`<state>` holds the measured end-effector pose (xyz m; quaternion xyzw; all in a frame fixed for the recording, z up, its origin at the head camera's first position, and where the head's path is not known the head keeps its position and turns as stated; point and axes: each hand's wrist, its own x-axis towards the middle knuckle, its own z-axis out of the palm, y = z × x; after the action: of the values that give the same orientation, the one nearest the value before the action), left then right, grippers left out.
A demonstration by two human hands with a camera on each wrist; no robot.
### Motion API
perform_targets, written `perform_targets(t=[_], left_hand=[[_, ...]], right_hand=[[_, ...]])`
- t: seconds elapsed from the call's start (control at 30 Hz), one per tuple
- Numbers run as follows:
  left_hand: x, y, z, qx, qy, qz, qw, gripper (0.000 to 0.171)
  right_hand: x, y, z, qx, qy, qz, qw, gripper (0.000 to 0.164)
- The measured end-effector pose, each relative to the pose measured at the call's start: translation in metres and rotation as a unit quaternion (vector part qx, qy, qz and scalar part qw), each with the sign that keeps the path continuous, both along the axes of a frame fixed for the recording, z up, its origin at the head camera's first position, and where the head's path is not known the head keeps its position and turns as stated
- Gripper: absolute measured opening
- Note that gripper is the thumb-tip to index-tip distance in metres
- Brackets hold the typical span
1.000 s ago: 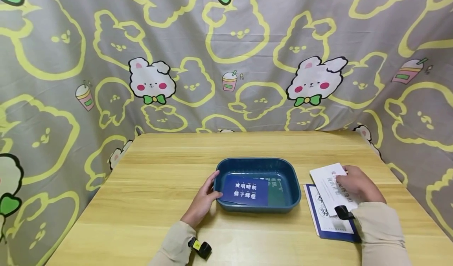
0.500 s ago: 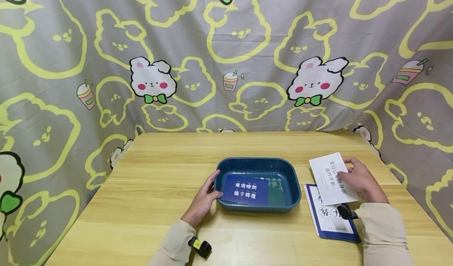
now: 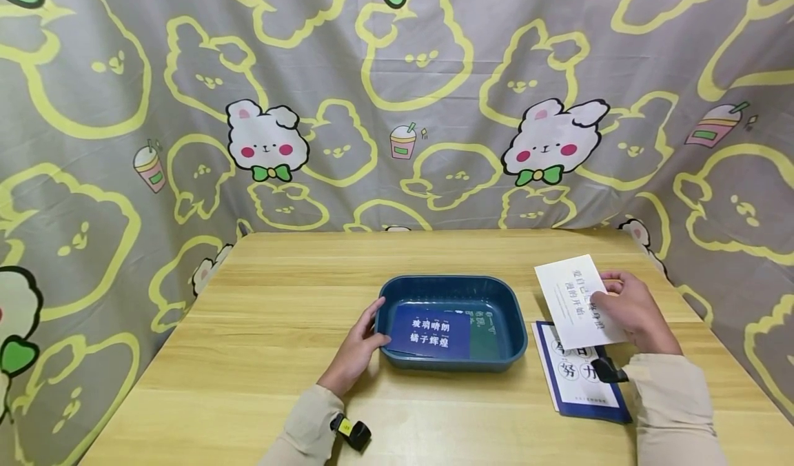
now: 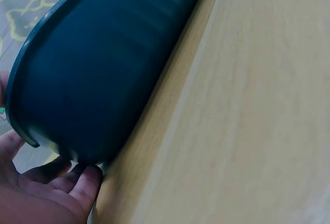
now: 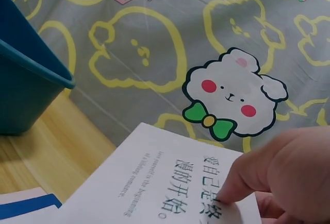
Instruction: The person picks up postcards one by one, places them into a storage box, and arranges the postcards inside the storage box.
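Observation:
My left hand grips the left end of a dark blue-green plastic basin, thumb near the rim and fingers against the outer wall, as the left wrist view shows. Inside the basin lie a blue card with white characters and a green card. My right hand pinches a white postcard printed with Chinese and English text, thumb on its face. That postcard is tilted above a small pile of cards, whose top one is white with a blue border.
The wooden table carries the basin and the pile, which lies to the basin's right. A grey curtain with rabbit drawings hangs behind the table and along both sides.
My right hand has lifted the white postcard up and away from me off the pile, shifting it slightly left lately. More of the pile's top card shows. My left hand and the basin stay put.

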<state>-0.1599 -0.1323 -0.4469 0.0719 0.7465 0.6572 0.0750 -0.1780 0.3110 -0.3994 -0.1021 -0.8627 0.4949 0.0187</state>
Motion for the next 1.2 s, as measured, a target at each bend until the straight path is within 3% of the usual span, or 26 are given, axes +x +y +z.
perform_targets(t=[0.57, 0.93, 1.2], left_hand=[[0.001, 0.000, 0.000, 0.008, -0.001, -0.008, 0.9999, 0.068], [0.000, -0.001, 0.001, 0.005, -0.006, 0.002, 1.0000, 0.068], [0.001, -0.001, 0.000, 0.006, -0.004, -0.001, 1.0000, 0.069]], right_hand=[[0.002, -0.011, 0.011, 0.001, 0.021, -0.030, 0.999, 0.056], [-0.002, -0.016, 0.023, 0.014, 0.067, -0.021, 0.997, 0.051], [-0.003, -0.020, 0.030, 0.022, 0.074, -0.012, 0.997, 0.052]])
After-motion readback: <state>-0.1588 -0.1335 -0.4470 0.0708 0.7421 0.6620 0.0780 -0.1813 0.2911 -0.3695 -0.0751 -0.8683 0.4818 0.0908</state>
